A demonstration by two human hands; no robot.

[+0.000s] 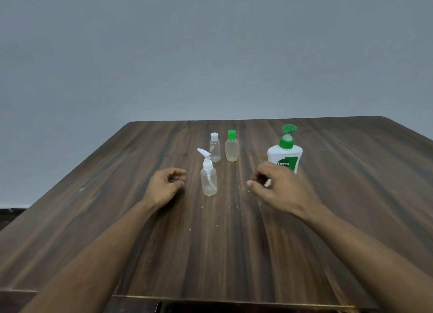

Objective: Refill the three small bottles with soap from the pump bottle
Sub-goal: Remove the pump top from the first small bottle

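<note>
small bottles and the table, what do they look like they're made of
Small bottles: the pump-top bottle, white-capped bottle and green-capped bottle look like clear, slightly frosted plastic; the table shows through them. Table: dark wood-grain surface, probably laminate given its even sheen.

Table: dark wood-grain table, set against a plain grey wall.
Pump bottle: white soap bottle with green pump, upright, at right; lower part hidden by the right hand.
Small bottles: clear pump-top bottle nearest; white-capped bottle and green-capped bottle side by side behind it.
Left hand: left hand, fingers loosely curled, holding nothing, left of the pump-top bottle.
Right hand: right hand, fingers loosely curled, in front of the soap bottle; contact not discernible.
</note>
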